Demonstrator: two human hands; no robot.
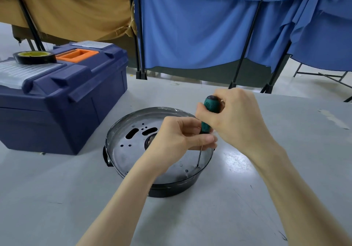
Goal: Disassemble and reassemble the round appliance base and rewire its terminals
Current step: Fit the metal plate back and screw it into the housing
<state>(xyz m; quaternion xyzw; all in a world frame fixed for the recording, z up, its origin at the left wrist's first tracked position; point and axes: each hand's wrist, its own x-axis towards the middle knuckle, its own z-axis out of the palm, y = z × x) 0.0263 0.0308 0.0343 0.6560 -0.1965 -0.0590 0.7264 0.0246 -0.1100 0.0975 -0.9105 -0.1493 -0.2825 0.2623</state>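
The round appliance base (123,150) sits on the table (276,179). The screwdriver (206,125) stands near-upright, its tip at a screw (197,166) at the plate's 4 o'clock — probably seated. The right hand (232,116) wraps the handle top; the left hand (177,140) pinches its lower end.

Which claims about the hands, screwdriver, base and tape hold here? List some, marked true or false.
1. The right hand holds the screwdriver. True.
2. The screwdriver tip meets the round base near its rim. True.
3. The left hand lies flat on the table. False: it pinches the screwdriver low down.
4. The tape roll lies inside the round base. False: it sits on the toolbox.
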